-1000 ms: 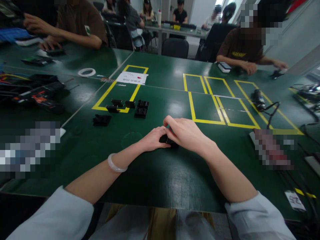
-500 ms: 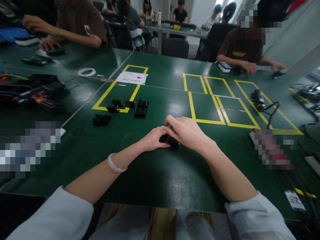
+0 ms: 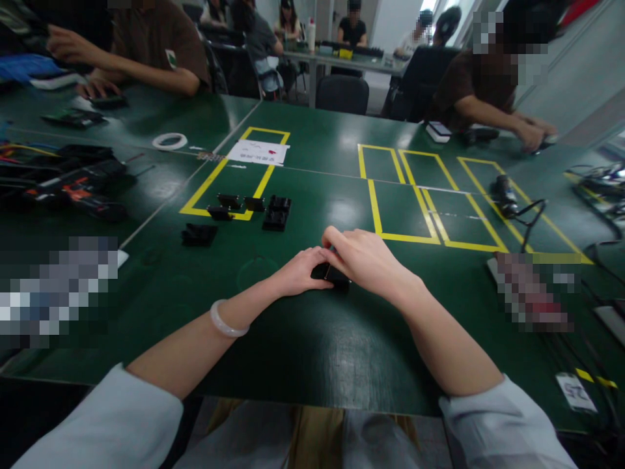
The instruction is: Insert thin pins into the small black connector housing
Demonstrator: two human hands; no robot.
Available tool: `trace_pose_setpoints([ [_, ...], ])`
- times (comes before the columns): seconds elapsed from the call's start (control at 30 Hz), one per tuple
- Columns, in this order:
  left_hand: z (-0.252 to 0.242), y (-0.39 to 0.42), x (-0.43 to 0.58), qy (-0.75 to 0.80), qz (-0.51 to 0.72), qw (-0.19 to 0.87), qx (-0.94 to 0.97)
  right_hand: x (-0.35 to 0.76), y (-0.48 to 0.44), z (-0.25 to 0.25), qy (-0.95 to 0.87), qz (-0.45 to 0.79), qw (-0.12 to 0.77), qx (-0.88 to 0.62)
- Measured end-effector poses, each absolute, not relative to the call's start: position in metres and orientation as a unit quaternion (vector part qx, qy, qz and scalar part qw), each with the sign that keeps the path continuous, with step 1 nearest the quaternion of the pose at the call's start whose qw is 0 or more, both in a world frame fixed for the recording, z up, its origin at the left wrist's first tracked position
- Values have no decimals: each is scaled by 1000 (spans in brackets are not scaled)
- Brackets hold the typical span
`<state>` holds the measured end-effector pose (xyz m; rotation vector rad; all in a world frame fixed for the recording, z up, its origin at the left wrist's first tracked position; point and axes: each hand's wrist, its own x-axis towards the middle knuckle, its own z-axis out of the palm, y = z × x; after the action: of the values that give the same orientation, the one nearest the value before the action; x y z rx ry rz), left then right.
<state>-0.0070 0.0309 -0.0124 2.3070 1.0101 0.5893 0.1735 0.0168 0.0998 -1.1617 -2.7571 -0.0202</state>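
On the green tabletop in front of me is a small black plastic part [image 3: 338, 278], partly covered by my fingers. My left hand [image 3: 303, 270] grips it from the left, thumb along the near side and fingers on the far side. Over its top and right side curls my right hand [image 3: 367, 258], closed, with the fingertips hidden behind the hand. Farther left stand several thin black pieces [image 3: 228, 200] on and beside yellow tape. Near them lie a black block-like part [image 3: 277, 213] and another black piece [image 3: 198, 234].
A printed sheet [image 3: 258, 152] lies inside a yellow tape frame [image 3: 202, 185]. A white ring-shaped roll [image 3: 169, 141] is farther left. Cables and tools [image 3: 83, 182] crowd the left side. At right, a black device [image 3: 505, 195] trails a cable. Co-workers sit across the table.
My hands and the black part look the same as before. The co-worker at the far right has leaned over and brought both hands together.
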Motion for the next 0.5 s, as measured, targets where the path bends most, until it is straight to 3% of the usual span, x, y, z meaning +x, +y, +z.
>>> trace_pose_setpoints([
  [0.3, -13, 31, -7, 387, 224, 279, 850, 175, 16, 101, -923, 13, 100, -370],
  [0.5, -14, 31, -8, 377, 222, 284, 853, 174, 17, 102, -919, -10, 66, -388],
])
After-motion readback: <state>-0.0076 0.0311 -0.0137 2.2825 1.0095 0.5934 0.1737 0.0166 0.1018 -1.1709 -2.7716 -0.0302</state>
